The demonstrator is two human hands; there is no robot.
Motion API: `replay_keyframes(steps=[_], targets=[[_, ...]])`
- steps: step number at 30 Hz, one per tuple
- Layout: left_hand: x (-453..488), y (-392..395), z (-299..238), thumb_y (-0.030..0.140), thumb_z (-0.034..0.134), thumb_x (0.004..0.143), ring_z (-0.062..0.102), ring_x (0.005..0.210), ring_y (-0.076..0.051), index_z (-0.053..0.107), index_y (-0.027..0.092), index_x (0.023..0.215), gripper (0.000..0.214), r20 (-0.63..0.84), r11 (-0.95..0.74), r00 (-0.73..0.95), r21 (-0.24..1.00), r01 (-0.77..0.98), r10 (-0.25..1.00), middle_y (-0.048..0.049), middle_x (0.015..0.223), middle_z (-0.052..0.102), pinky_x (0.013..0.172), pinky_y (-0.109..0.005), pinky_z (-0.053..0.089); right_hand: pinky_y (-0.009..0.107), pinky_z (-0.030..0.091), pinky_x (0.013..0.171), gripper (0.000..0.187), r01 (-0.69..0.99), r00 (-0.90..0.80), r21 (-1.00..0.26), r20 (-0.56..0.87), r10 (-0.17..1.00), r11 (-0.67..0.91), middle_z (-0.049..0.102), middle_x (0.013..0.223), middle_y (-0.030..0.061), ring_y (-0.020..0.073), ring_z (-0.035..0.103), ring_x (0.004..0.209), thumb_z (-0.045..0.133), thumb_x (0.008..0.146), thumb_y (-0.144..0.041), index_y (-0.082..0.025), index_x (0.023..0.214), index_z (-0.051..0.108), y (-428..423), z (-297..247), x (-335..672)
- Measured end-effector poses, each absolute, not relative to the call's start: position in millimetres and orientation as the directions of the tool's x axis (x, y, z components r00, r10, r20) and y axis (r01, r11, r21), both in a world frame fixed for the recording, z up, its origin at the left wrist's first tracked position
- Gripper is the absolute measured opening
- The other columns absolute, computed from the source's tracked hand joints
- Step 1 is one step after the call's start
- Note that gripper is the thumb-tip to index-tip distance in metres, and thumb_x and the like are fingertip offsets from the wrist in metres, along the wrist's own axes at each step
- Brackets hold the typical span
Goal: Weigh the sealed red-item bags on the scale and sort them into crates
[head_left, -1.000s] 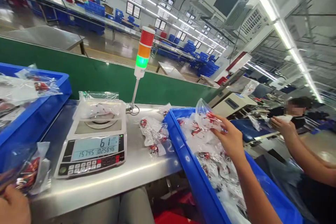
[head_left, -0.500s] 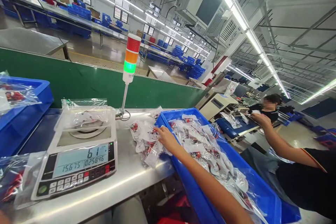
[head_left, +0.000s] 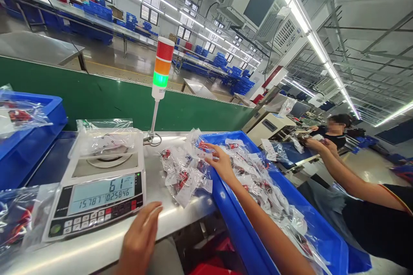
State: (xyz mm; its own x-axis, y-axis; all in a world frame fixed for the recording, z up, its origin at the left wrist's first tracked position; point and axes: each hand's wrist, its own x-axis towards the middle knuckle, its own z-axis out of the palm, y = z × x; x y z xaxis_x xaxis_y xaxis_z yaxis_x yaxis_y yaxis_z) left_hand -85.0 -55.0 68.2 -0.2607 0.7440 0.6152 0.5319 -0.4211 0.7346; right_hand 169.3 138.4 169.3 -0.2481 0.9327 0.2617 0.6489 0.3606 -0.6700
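Observation:
My right hand [head_left: 222, 165] reaches over the left rim of a blue bin [head_left: 232, 210] and pinches a small clear bag with a red part [head_left: 196, 144] at the edge of a pile of such bags [head_left: 182, 176] on the steel table. My left hand [head_left: 140, 238] lies at the table's front edge, fingers stretched out, just right of a digital scale [head_left: 100, 184] whose display reads 61. A clear bag of parts [head_left: 103, 139] rests on the scale pan. The blue bin holds several more bagged red parts.
A second blue bin [head_left: 29, 137] with bags stands at the left. More bags [head_left: 16, 219] lie at the front left. A red-orange-green signal tower [head_left: 161, 68] rises behind the scale, before a green conveyor wall [head_left: 106, 99]. Another person's arm [head_left: 342, 176] works at the right.
My right hand came out of the blue bin toward the pile on the table and now pinches a bag there. My left hand has come into view beside the scale.

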Motion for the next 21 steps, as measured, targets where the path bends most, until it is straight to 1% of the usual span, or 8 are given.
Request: replay_keyframes(steps=[2, 5, 8, 12, 16, 17, 19, 21], targets=[[-57.3, -46.9, 66.2, 0.031, 0.05, 0.099, 0.073, 0.107, -0.022, 0.074, 0.027, 0.109, 0.026, 0.472, -0.385, -0.141, 0.83, 0.403, 0.871, -0.0058, 0.113, 0.076, 0.096, -0.031, 0.058, 0.041, 0.058, 0.091, 0.051, 0.593, -0.204, -0.735, 0.259, 0.944, 0.33, 0.066, 0.137, 0.0078, 0.0266, 0.064, 0.118, 0.061, 0.079, -0.019, -0.026, 0.129, 0.064, 124.3, 177.3, 172.5], [-37.5, -27.7, 74.6, 0.047, 0.061, 0.091, 0.071, 0.113, -0.028, 0.067, 0.023, 0.124, 0.04, 0.151, -0.128, -0.199, 0.984, 0.124, 0.968, -0.0117, 0.126, 0.072, 0.098, -0.041, 0.059, 0.04, 0.06, 0.087, 0.047, 0.446, -0.176, -0.872, 0.138, 0.975, 0.204, 0.066, 0.137, 0.007, 0.0258, 0.067, 0.11, 0.067, 0.078, -0.024, -0.026, 0.125, 0.067, 82.4, 185.5, 168.7], [-39.3, -8.6, 91.4, 0.058, 0.076, 0.075, 0.071, 0.112, -0.031, 0.061, 0.017, 0.131, 0.071, -0.087, 0.057, -0.162, 0.981, -0.185, 0.983, -0.016, 0.128, 0.07, 0.096, -0.04, 0.059, 0.036, 0.061, 0.083, 0.041, 0.396, -0.213, -0.912, 0.027, 0.977, 0.112, 0.066, 0.134, 0.0041, 0.0242, 0.067, 0.108, 0.069, 0.079, -0.023, -0.031, 0.119, 0.072, 24.6, 185.7, 155.2], [-47.4, -5.2, 106.1, 0.066, 0.078, 0.066, 0.072, 0.105, -0.032, 0.073, 0.014, 0.112, 0.07, -0.276, 0.238, -0.084, 0.919, -0.313, 0.957, -0.0129, 0.111, 0.077, 0.085, -0.034, 0.06, 0.034, 0.06, 0.084, 0.046, 0.42, -0.274, -0.896, 0.026, 0.961, 0.144, 0.067, 0.134, 0.0037, 0.0243, 0.068, 0.112, 0.075, 0.08, -0.027, -0.036, 0.125, 0.07, -16.7, 182.9, 157.4], [-51.1, -17.9, 101.1, 0.067, 0.08, 0.063, 0.074, 0.093, -0.029, 0.076, 0.017, 0.106, 0.065, -0.387, 0.315, -0.175, 0.888, -0.336, 0.905, -0.0076, 0.099, 0.079, 0.07, -0.029, 0.06, 0.043, 0.056, 0.098, 0.043, 0.684, 0.038, -0.716, 0.23, 0.972, 0.142, 0.071, 0.128, 0.0092, 0.026, 0.068, 0.112, 0.059, 0.093, -0.045, -0.027, 0.132, 0.064, 29.2, 195.5, 238.5], [-51.3, -20.2, 97.6, 0.067, 0.079, 0.064, 0.074, 0.092, -0.029, 0.077, 0.018, 0.105, 0.063, -0.4, 0.32, -0.193, 0.883, -0.343, 0.896, -0.0067, 0.099, 0.079, 0.07, -0.029, 0.06, 0.046, 0.054, 0.099, 0.043, 0.789, 0.174, -0.613, 0.288, 0.942, 0.041, 0.071, 0.127, 0.0101, 0.027, 0.068, 0.112, 0.055, 0.094, -0.048, -0.025, 0.13, 0.064, 48.1, 199.8, 268.4], [-50.7, -22.7, 88.1, 0.067, 0.078, 0.065, 0.074, 0.097, -0.03, 0.077, 0.02, 0.104, 0.061, -0.416, 0.331, -0.199, 0.875, -0.354, 0.887, -0.0054, 0.1, 0.079, 0.07, -0.028, 0.061, 0.057, 0.042, 0.11, 0.054, 0.832, 0.341, -0.542, 0.332, 0.88, -0.118, 0.064, 0.137, 0.0177, 0.0343, 0.058, 0.127, 0.055, 0.093, -0.05, -0.018, 0.137, 0.058, 84.8, 204.3, 325.5], [-49.2, -22.5, 75.2, 0.068, 0.077, 0.065, 0.073, 0.104, -0.031, 0.077, 0.022, 0.102, 0.059, -0.408, 0.33, -0.203, 0.884, -0.332, 0.89, -0.0045, 0.105, 0.079, 0.07, -0.028, 0.062, 0.06, 0.032, 0.116, 0.066, 0.838, 0.436, -0.487, 0.327, 0.839, -0.246, 0.051, 0.15, 0.0226, 0.0401, 0.043, 0.141, 0.062, 0.089, -0.052, -0.015, 0.143, 0.052, 115.5, 199.4, 365.9]])
